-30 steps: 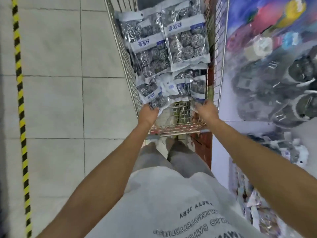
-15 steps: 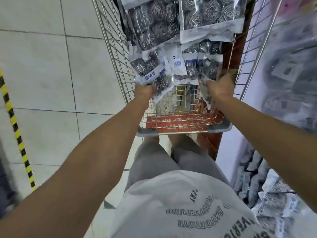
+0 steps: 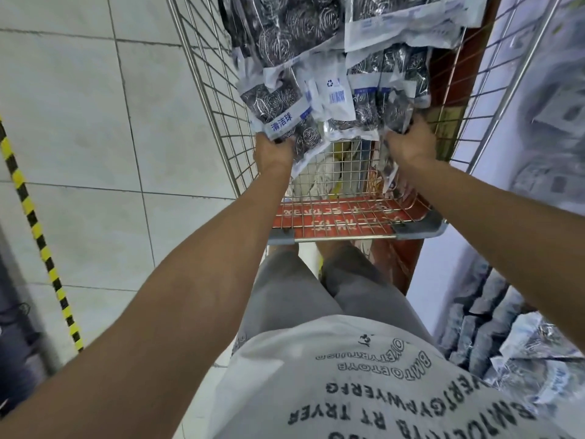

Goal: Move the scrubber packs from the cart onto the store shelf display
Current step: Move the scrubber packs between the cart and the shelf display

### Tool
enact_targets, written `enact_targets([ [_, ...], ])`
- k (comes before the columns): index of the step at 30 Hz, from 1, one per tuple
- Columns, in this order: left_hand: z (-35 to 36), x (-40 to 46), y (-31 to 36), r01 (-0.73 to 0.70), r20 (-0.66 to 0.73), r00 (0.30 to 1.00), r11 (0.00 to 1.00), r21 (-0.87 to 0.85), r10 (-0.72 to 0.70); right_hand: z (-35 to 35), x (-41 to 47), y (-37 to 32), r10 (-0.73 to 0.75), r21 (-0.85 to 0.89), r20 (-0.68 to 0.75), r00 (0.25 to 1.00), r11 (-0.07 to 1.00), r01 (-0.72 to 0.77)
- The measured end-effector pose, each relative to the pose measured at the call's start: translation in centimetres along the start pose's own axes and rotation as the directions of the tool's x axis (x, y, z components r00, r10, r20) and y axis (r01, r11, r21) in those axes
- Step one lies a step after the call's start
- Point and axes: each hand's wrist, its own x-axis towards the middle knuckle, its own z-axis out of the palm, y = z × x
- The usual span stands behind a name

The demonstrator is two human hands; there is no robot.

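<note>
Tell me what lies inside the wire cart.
The wire cart holds scrubber packs piled overlapping; the left hand and right hand each grip some. Whatever lies beneath the pile is covered.

Scrubber packs (image 3: 332,74) in cart (image 3: 215,99); shelf (image 3: 506,327) right

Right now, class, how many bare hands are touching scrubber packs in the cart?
2. The left hand grips the pack with the blue label at the cart's left; the right hand grips packs at its right. No others show.
</note>
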Motion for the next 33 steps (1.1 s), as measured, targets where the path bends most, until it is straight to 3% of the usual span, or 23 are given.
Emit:
enact_targets([
  [4,0.3,0.8,0.5,0.055,0.018,0.998,0.994,-0.098,-0.054,-0.5,-0.7,0.6,-0.065,0.050,0.008,0.998,0.997,0.065],
  [13,-3.0,-3.0,2.3,0.101,0.309,0.951,0.963,-0.251,-0.019,-3.6,-6.0,1.3,-0.183,0.376,-0.015,0.983,0.910,0.175],
  [18,-7.1,-8.7,3.4,0.198,0.449,0.893,0.877,-0.437,0.022,-6.5,-10.1,1.3,-0.180,0.545,0.092,0.979,0.832,0.101],
  [20,-8.9,-11.3,3.6,0.206,0.489,0.871,0.879,-0.429,0.035,-7.7,-11.8,1.3,-0.151,0.625,0.116,0.982,0.779,0.046],
  [25,-12.6,-16.5,4.0,0.084,0.478,0.870,0.919,-0.385,0.121,-10.3,-17.3,1.1,-0.155,0.710,0.120,0.981,0.704,0.025],
  [33,-15.6,-20.0,4.4,-0.308,0.588,0.725,0.932,-0.191,0.360,-12.0,-27.1,3.2,-0.141,0.851,-0.016,0.990,0.518,0.087],
])
